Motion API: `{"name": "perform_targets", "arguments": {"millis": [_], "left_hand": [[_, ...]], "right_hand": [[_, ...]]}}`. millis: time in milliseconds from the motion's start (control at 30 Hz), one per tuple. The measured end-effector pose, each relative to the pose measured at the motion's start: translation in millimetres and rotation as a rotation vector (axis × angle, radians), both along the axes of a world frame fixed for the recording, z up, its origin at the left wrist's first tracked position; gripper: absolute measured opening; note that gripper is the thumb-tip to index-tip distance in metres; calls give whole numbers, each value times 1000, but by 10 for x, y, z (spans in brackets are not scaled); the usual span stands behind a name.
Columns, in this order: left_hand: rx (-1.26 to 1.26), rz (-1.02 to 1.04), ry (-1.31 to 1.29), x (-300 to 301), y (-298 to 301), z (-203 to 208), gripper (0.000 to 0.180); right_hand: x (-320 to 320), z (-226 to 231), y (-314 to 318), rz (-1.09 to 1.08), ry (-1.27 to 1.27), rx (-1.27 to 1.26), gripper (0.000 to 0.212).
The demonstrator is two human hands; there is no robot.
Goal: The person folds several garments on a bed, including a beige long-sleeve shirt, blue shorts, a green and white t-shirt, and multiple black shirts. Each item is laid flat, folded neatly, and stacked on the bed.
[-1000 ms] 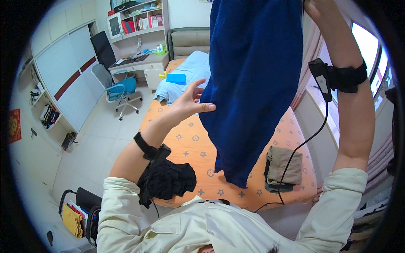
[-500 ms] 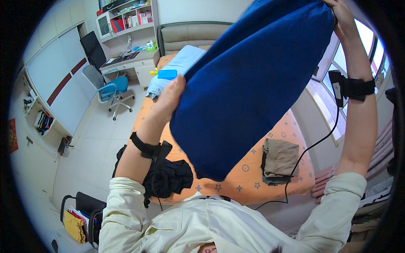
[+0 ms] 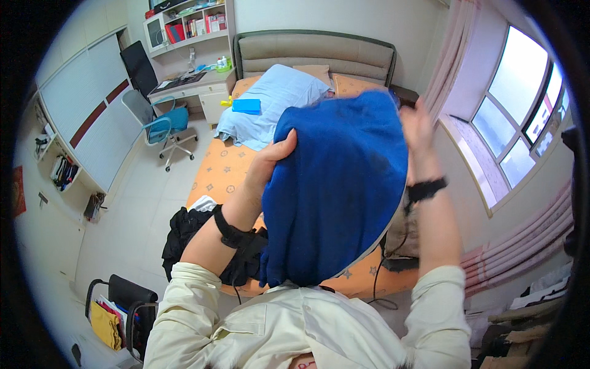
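Over the bed, left grip clamps blue cloth, right grip too blurred to tell.

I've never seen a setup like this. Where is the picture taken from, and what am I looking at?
There is no robot here, just a person with bare hands. A wide fisheye camera on their head looks down, so straight edges bend near the rim. Black bands circle both forearms.

The left hand holds a blue cloth by its left edge, thumb in front. The right hand is at its right edge, too blurred to tell its grip.

Below is a bed with an orange patterned sheet. On it are a black cloth pile at left, a partly hidden tan cloth at right, and a light blue pillow farther up.
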State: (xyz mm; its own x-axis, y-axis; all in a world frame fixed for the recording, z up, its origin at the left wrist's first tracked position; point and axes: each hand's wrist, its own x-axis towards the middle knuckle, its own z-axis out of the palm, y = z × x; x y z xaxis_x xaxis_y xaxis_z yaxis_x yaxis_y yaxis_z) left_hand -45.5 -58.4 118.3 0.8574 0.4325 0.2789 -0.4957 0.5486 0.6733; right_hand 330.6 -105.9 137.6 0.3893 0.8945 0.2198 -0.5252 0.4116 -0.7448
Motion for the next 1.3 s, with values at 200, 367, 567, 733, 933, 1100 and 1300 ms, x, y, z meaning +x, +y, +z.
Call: {"name": "perform_targets", "arguments": {"millis": [200, 367, 567, 733, 933, 1100, 1300], "left_hand": [[-180, 38, 36, 212, 174, -114, 36], [-92, 226, 110, -20, 363, -179, 19], [-124, 168, 8, -337, 749, -307, 34], [-213, 92, -381, -253, 661, -848, 77], [137, 186, -75, -169, 273, -1185, 66], [-57, 441, 340, -38, 581, -977, 49], [292, 392, 369, 9, 700, -794, 37]], "right_hand": [[-1409, -1668, -598, 146, 329, -255, 60], [-1457, -1583, -839, 515, 244, 33, 60], [-1660, -1124, -783, 411, -89, -33, 63], [-1787, -702, -611, 395, 249, 43, 47], [-1603, -638, -402, 242, 73, -25, 34], [-1246, -631, -440, 110, -294, -103, 40], [-1013, -627, -623, 12, -365, -107, 45]]}}
